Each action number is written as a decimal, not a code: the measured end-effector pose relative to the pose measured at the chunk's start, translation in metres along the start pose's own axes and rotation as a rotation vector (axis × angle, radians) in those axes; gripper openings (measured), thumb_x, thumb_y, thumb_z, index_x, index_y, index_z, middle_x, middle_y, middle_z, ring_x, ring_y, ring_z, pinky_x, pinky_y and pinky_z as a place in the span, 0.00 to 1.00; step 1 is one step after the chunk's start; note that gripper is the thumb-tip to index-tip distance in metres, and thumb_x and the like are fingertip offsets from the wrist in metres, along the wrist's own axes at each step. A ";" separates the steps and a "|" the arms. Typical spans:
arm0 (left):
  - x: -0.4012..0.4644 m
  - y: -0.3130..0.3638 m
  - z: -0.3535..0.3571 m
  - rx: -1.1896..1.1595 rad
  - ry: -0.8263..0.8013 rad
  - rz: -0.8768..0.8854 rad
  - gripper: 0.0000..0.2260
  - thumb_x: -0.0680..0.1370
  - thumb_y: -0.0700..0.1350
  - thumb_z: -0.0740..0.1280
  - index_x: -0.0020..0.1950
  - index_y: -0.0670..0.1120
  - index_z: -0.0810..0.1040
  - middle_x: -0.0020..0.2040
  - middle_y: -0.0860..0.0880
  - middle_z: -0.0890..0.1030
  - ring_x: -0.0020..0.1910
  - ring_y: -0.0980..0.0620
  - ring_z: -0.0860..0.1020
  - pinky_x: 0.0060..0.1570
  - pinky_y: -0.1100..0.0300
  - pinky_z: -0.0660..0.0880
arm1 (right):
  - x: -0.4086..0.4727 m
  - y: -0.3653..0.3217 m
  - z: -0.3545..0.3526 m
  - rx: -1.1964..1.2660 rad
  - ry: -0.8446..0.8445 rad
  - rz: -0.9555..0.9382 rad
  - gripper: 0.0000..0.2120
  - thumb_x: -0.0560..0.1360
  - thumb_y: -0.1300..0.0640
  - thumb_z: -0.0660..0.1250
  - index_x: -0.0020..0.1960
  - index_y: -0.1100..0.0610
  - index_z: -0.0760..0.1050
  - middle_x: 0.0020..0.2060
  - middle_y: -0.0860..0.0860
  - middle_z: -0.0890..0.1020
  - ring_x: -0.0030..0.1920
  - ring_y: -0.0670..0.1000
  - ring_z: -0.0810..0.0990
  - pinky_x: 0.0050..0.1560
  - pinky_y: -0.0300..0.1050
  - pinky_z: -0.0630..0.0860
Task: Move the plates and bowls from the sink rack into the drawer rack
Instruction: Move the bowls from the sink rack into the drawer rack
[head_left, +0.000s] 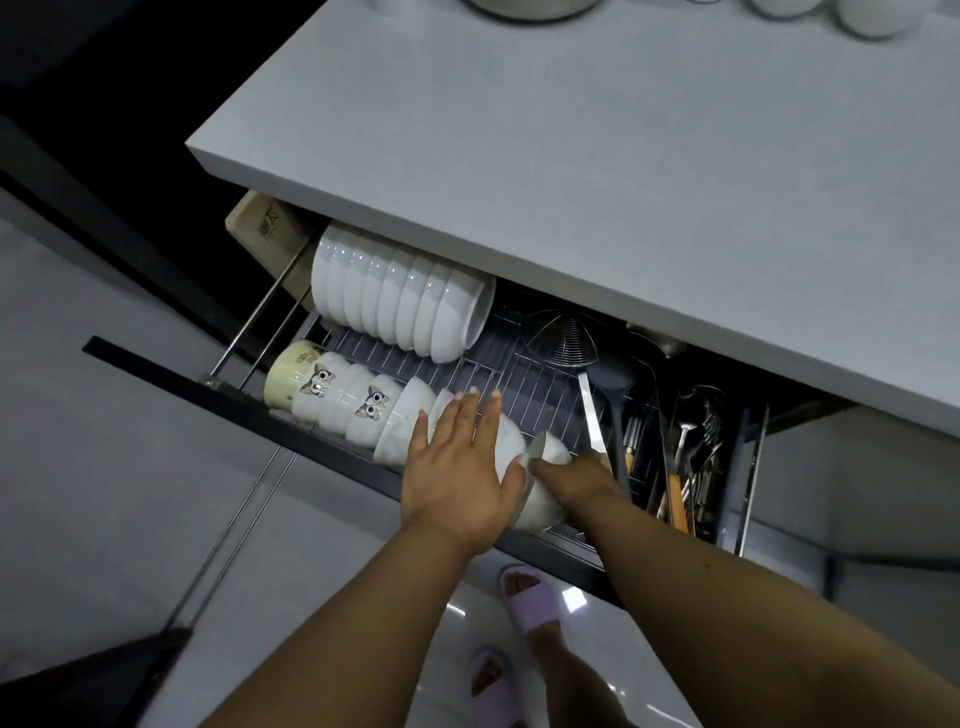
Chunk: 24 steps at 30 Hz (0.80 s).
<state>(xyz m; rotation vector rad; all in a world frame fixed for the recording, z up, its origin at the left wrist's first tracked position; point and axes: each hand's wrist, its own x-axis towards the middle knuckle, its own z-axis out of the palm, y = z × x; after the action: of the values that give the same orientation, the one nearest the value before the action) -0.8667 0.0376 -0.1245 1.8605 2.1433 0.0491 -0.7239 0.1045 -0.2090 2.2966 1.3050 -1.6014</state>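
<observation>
Bowl going into the drawer rack (524, 379).
Left hand (460, 467) flat, fingers straight on white bowl (511, 441); right hand (571, 475) gripping end bowl (545, 483), on edge, rim facing right; bare wires beyond.

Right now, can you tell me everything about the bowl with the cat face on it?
The cat bowl is white and glossy, like ceramic, with a cartoon cat face printed on its outside: big round eyes and pointed ears. It lies tipped on its side in the front row of the drawer rack, nested between a cream cup on its left and a second cat-printed bowl on its right. Neither hand touches it.
</observation>
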 end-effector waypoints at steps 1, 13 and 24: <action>0.001 0.000 0.000 -0.003 0.003 -0.002 0.36 0.72 0.64 0.38 0.79 0.51 0.45 0.80 0.48 0.52 0.78 0.51 0.50 0.76 0.47 0.44 | 0.002 -0.002 0.001 0.016 -0.001 -0.008 0.44 0.64 0.39 0.71 0.71 0.62 0.63 0.63 0.57 0.77 0.58 0.57 0.78 0.54 0.48 0.77; 0.006 -0.002 0.006 0.006 0.037 -0.016 0.32 0.76 0.62 0.46 0.78 0.50 0.56 0.77 0.47 0.62 0.76 0.50 0.60 0.75 0.47 0.51 | 0.010 -0.019 0.015 0.089 -0.095 0.004 0.44 0.67 0.43 0.73 0.73 0.63 0.58 0.67 0.60 0.73 0.61 0.61 0.77 0.58 0.57 0.77; 0.004 0.000 0.002 0.015 0.037 -0.016 0.34 0.74 0.63 0.42 0.78 0.50 0.56 0.76 0.48 0.63 0.75 0.51 0.60 0.75 0.48 0.51 | 0.003 -0.021 0.007 0.065 -0.126 -0.001 0.40 0.71 0.38 0.67 0.73 0.62 0.62 0.67 0.59 0.73 0.62 0.60 0.76 0.59 0.52 0.76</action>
<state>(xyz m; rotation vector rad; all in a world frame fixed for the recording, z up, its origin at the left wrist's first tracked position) -0.8671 0.0414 -0.1271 1.8644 2.1886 0.0644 -0.7430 0.1165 -0.2060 2.1889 1.2438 -1.7828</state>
